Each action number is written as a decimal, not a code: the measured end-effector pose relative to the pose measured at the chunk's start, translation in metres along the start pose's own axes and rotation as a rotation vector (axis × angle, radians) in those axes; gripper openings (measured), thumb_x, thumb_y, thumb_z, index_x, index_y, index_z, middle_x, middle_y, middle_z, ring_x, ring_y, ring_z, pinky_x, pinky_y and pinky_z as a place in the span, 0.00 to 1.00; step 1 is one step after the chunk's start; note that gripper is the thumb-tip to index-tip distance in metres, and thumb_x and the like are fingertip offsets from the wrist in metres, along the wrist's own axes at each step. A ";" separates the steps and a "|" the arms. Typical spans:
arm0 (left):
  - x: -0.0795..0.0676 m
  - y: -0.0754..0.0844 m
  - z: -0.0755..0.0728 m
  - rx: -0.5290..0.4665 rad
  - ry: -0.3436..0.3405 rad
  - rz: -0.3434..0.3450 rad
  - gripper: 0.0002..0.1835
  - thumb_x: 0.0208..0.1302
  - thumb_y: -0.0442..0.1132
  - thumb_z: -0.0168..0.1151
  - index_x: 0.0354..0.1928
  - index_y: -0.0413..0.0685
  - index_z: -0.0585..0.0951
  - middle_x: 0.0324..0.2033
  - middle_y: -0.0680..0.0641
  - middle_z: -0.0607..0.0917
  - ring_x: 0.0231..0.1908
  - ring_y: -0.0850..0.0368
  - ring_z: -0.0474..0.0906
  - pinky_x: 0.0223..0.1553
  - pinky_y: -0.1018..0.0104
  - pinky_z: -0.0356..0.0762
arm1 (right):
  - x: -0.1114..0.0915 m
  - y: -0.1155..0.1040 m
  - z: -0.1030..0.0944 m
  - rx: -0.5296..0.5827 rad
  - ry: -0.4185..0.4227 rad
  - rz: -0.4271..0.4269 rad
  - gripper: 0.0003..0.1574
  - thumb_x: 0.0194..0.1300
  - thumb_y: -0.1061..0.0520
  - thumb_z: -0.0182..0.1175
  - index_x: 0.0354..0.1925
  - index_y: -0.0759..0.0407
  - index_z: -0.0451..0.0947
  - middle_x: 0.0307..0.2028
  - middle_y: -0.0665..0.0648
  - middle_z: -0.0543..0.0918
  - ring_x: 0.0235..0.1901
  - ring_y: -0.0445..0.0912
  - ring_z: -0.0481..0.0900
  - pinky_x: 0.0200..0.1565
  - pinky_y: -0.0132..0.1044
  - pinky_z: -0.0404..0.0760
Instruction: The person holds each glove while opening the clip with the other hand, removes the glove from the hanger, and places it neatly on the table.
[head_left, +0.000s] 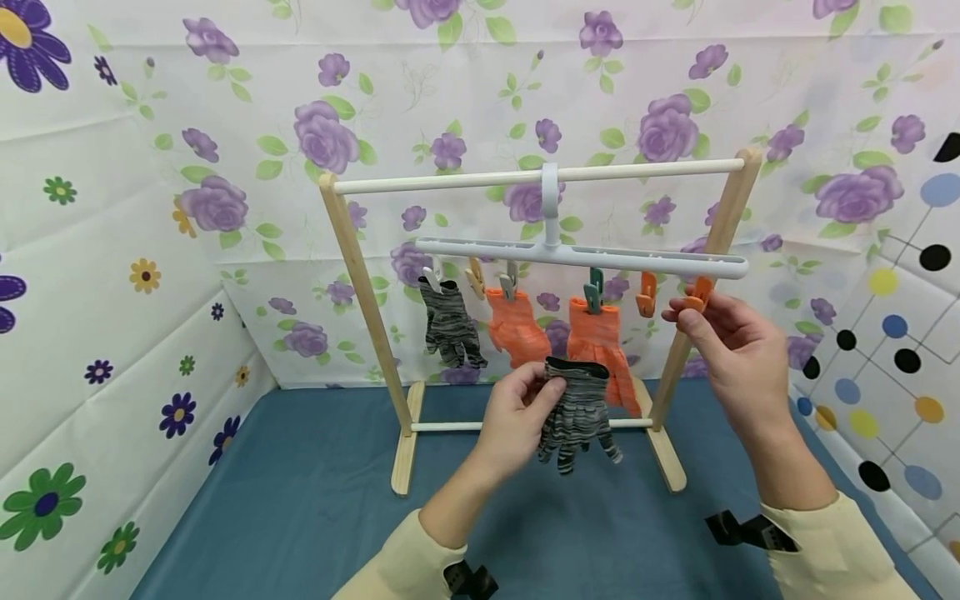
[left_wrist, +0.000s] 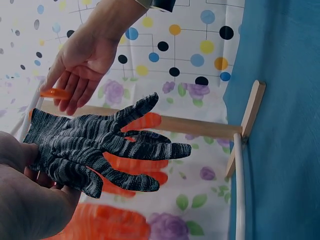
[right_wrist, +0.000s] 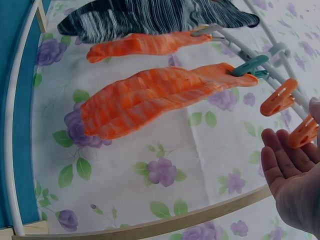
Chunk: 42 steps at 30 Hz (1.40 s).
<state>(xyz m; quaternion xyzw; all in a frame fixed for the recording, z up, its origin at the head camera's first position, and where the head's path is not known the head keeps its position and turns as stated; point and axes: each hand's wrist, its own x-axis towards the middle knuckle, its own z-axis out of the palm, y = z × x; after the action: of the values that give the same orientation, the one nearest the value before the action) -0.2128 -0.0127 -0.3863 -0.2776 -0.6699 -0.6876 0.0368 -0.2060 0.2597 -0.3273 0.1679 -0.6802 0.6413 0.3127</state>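
Observation:
My left hand [head_left: 513,425] pinches a black-and-grey striped knit glove [head_left: 576,408] near its cuff, with the glove's fingers hanging down. At the right end of a white clip hanger [head_left: 487,249], my right hand [head_left: 738,358] holds an orange clothespin [head_left: 699,293] between thumb and fingers. Just left of that hand, a second orange clothespin [head_left: 647,294] hangs with nothing in it. An orange glove [head_left: 603,342] hangs from a green clothespin [head_left: 593,292]. Farther left hang another orange glove [head_left: 516,325] and a striped glove [head_left: 452,325], each clipped on. In the left wrist view, the held glove [left_wrist: 100,145] spreads in front of the orange ones.
The hanger's hook [head_left: 551,200] sits over the white top bar [head_left: 450,181] of a wooden rack. The rack's right post [head_left: 723,217] stands behind the right hand. Blue cloth [head_left: 315,500] covers the table, and flowered sheets [head_left: 450,83] surround it.

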 end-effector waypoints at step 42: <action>-0.037 0.000 -0.097 0.152 0.320 -0.085 0.09 0.81 0.35 0.59 0.46 0.33 0.80 0.34 0.47 0.79 0.31 0.58 0.69 0.35 0.68 0.70 | -0.026 0.017 -0.017 -0.330 -0.104 -0.127 0.39 0.63 0.77 0.71 0.70 0.62 0.77 0.55 0.54 0.87 0.52 0.43 0.86 0.56 0.26 0.79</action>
<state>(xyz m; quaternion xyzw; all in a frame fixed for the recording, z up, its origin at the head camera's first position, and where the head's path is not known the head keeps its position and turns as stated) -0.2134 -0.1164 -0.3970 -0.1323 -0.7167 -0.6714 0.1347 -0.1936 0.2736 -0.3578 0.1899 -0.7795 0.4902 0.3406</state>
